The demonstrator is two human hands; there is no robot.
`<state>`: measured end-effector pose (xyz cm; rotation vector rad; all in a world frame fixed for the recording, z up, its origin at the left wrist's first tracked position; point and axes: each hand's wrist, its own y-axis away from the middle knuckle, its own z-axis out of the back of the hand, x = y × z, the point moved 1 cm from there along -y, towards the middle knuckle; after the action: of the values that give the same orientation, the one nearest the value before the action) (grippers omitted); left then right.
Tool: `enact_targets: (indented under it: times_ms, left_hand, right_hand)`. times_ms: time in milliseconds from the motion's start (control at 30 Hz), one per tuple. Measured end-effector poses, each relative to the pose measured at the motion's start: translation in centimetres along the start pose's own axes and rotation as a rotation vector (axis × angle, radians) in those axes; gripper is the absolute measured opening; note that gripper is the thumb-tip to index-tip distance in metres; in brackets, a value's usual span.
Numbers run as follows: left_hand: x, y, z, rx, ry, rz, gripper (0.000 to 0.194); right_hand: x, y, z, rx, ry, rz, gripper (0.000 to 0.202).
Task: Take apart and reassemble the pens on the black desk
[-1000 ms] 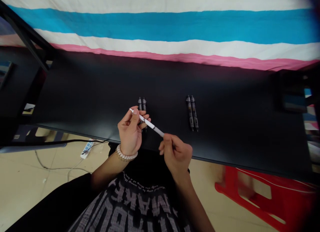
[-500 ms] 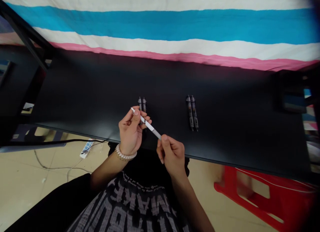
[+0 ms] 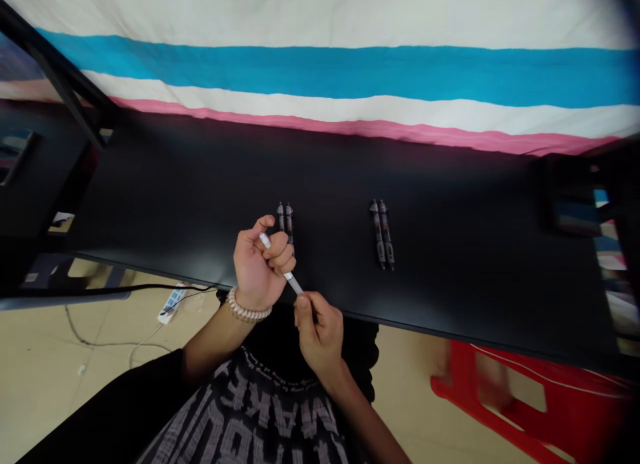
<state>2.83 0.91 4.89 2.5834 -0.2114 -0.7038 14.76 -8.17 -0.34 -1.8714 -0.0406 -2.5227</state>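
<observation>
A white pen (image 3: 294,284) slants between my hands just over the near edge of the black table. My left hand (image 3: 261,264), palm up, has its fingers curled round the pen's upper part, with the thumb raised off it. The pen's top end pokes out above those fingers. Lower down, my right hand (image 3: 321,327) pinches the pen's other end, and the fingertips hide the tip. Right behind my left hand lie two dark pens (image 3: 285,217), partly covered by it. Farther right, another pair of dark pens (image 3: 381,236) lies side by side.
The black table (image 3: 475,251) runs up to a striped cloth (image 3: 350,74) hanging along its back. A red plastic stool (image 3: 505,391) stands under the right side. On the floor at left are a white power strip (image 3: 173,303) and cables.
My left thumb has lifted off the pen and its fingers have curled round it. My right hand has moved left and down, closer to my left hand, still pinching the pen.
</observation>
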Motion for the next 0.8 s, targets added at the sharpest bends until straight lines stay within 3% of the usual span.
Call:
enact_targets:
  times_ms: [200, 367, 500, 600, 700, 800]
  left_hand:
    - [0.4, -0.8, -0.4, 0.079, -0.023, 0.072, 0.026]
    - [0.9, -1.6, -0.4, 0.137, -0.095, 0.074, 0.03]
    - [0.6, -1.9, 0.5, 0.204, -0.296, 0.052, 0.057]
    - [-0.5, -2.0, 1.9, 0.174, -0.463, -0.098, 0.057]
    - [-1.7, -2.1, 3.5, 0.135, -0.736, -0.373, 0.035]
    - [-2.0, -2.1, 4.7, 0.161, -1.021, -0.583, 0.021]
  right_hand:
    - [0.0, -1.0, 1.3, -0.054, 0.178, 0.173, 0.03]
    - [-0.2, -0.9, 1.6, -0.075, 0.2, 0.163, 0.032]
    - [-0.9, -1.7, 3.0, -0.267, 0.3, 0.079, 0.032]
    - [-2.0, -3.0, 4.9, -0.443, 0.486, 0.069, 0.034]
    - [-3.1, -3.9, 6.4, -0.575, 0.627, 0.032, 0.034]
    - [-3.1, -4.0, 6.3, -0.625, 0.634, 0.053, 0.041]
